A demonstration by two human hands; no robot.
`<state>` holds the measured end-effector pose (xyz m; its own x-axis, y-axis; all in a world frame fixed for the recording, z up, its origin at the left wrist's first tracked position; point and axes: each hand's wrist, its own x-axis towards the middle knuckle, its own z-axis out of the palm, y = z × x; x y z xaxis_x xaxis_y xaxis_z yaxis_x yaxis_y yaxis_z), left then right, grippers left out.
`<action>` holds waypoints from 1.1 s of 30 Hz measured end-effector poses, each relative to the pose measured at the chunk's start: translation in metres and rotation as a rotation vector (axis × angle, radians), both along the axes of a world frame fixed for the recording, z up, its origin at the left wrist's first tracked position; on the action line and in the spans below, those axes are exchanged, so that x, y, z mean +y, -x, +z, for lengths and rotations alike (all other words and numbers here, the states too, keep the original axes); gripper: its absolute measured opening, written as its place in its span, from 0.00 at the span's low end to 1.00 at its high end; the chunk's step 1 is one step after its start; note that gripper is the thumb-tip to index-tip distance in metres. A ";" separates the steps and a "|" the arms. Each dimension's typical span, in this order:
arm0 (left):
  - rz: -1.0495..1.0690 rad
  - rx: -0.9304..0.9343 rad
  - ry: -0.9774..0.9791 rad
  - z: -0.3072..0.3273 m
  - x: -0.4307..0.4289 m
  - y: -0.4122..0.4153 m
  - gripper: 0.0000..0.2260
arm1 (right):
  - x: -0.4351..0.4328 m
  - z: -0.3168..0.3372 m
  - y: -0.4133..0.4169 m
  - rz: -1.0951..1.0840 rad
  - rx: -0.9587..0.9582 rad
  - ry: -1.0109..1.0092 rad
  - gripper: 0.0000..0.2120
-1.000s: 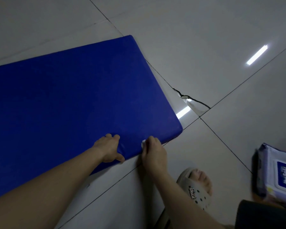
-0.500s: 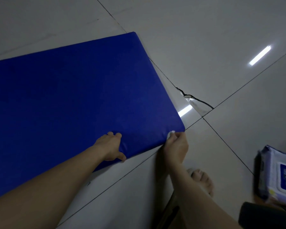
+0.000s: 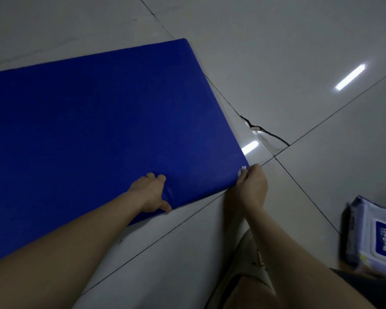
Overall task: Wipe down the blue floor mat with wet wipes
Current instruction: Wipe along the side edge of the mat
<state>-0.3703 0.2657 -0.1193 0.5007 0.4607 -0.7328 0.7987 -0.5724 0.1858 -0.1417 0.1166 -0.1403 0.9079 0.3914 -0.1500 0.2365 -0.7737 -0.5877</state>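
Head: our right hand (image 3: 252,186) slid along near edge since last frame, now at blue mat (image 3: 87,130) corner, fingers curled, pinching wet wipe (image 3: 242,171); left hand (image 3: 151,192) unchanged, gripping mat edge, thumb below. Mat on floor, 9 o'clock. wipes pack (image 3: 374,239) at 4 o'clock; cracked tile (image 3: 265,134) at 3.

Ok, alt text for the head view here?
A person's right hand holds a white wet wipe against the near corner of a blue floor mat, while the left hand grips its near edge. A wipes pack lies on the tiled floor at right.
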 end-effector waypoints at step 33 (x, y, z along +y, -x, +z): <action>0.074 -0.045 -0.625 0.093 -0.007 0.010 0.20 | 0.125 0.148 0.031 1.431 -0.425 0.634 0.26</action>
